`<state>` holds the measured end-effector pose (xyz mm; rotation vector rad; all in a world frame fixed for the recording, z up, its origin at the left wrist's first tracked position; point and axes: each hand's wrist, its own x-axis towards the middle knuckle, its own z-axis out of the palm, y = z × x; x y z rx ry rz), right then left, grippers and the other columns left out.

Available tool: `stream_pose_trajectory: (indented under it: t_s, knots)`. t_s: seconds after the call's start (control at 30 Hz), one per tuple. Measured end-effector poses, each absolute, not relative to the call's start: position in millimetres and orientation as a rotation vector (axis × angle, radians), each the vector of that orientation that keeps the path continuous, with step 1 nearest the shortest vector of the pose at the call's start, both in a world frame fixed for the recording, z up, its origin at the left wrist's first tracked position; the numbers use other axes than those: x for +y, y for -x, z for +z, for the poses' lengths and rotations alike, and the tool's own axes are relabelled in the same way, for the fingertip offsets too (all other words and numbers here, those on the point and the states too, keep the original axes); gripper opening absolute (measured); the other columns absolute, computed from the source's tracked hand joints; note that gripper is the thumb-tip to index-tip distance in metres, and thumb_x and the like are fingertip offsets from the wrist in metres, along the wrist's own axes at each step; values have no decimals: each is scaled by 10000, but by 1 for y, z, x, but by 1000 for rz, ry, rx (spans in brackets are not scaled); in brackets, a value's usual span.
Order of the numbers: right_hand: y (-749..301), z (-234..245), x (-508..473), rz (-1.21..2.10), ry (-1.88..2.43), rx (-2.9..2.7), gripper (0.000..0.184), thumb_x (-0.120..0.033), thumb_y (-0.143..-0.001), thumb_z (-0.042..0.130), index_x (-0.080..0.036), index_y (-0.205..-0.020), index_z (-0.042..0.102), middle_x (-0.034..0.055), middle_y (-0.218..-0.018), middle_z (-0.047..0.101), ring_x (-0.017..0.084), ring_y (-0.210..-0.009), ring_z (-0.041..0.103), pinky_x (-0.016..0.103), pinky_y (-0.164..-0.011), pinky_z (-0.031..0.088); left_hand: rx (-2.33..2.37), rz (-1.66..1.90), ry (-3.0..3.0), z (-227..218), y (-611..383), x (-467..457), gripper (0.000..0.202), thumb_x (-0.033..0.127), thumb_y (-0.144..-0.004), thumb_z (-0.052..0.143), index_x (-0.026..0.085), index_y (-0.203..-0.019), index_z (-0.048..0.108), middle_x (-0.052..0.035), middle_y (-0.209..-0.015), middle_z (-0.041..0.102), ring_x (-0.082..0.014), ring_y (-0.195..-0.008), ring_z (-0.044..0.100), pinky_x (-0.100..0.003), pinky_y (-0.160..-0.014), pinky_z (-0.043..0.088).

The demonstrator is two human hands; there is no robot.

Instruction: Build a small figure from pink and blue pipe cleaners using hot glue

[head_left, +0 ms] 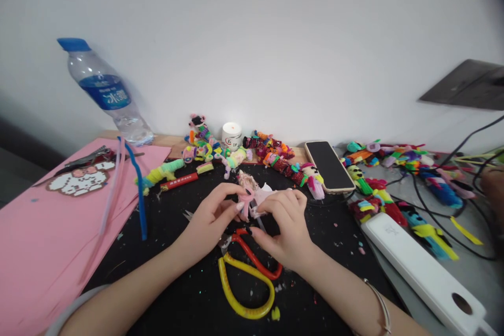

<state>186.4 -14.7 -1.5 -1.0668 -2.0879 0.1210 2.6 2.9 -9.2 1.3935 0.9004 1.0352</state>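
Between the fingertips of my left hand (210, 214) is a small loop of pink fuzzy pipe cleaner (247, 198), gripped by thumb and forefinger. My right hand (286, 227) is close by on the right, its fingers curled down over a pale, whitish piece (268, 192); its fingertips hide what they grip. The right thumb sits apart, lower down. Under both hands lie scissors with one red and one yellow handle (247, 311), their blades partly covered by the left hand. Just behind the fingers is a beige fuzzy scrap (247, 177).
Colourful pipe-cleaner figures (281, 165) line the wall, beside a white jar (232, 136) and a phone (329, 166). Left are pink sheets (35, 231), a blue strip (140, 199) and a tilted water bottle (104, 92). A white device (423, 273) and black cables lie right.
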Motion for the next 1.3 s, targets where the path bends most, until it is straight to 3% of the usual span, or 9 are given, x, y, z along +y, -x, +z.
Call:
stream_pose_trajectory:
  t_s: [0.17,0.5,1.3]
  knots:
    - [-184,-4,-15,122,1078,-2081,96,-257,-830,598,-222,-820,509,-13,-769,628,182,-786,537,383,-797,285,859,1008,-1531,-13,-2,2,159,201,-884,490,228,-1006,588,-34,-1056,540,-164,-943,570,-279,-810,478]
    - [-188,-4,-11,337,1212,-2025,32,-175,-843,491,-205,-837,483,0,-790,539,173,-763,495,366,-756,296,853,918,-1330,-5,-1,3,143,215,-867,526,210,-1009,544,-6,-942,596,-112,-697,631,-257,-672,510]
    - [-191,-4,-4,464,1122,-2075,75,-195,-884,422,-207,-817,453,6,-796,525,175,-767,479,358,-737,305,691,853,-1001,-6,-3,4,151,266,-866,551,220,-1008,523,-10,-933,590,-116,-634,642,-253,-594,496]
